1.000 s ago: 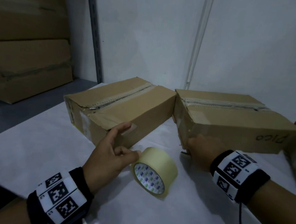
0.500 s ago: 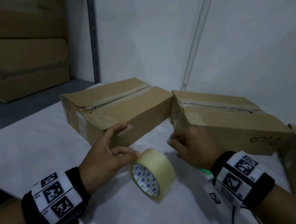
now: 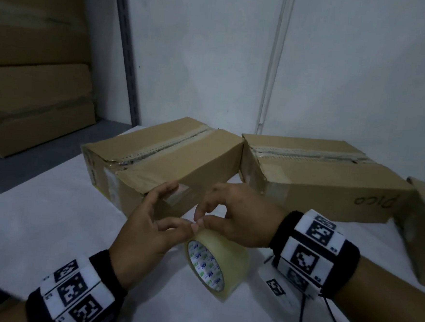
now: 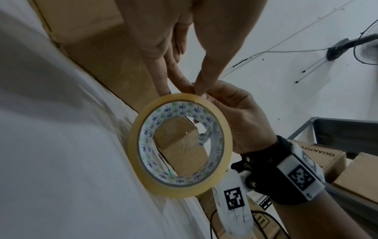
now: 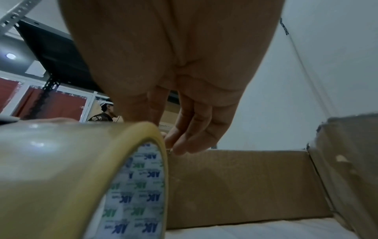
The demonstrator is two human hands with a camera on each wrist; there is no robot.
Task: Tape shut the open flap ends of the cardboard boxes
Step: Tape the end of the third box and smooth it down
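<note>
Right hand (image 3: 238, 213) arrived, translucent yellowish tape roll (image 3: 215, 261)

The right hand (image 3: 240, 215) is off the right box (image 3: 330, 184), where it rested a second ago, and now meets the left hand (image 3: 148, 231) at the top of the tape roll (image 3: 216, 259), fingertips (image 3: 200, 216) pinching at its rim. The left thumb now lies on the roll's top edge rather than its side.

Your head cam looks down and forward over the table (image 3: 38, 224); both wrist cams sit close and low, probably tilted upward, sharing the tape roll (image 4: 180, 145).
</note>
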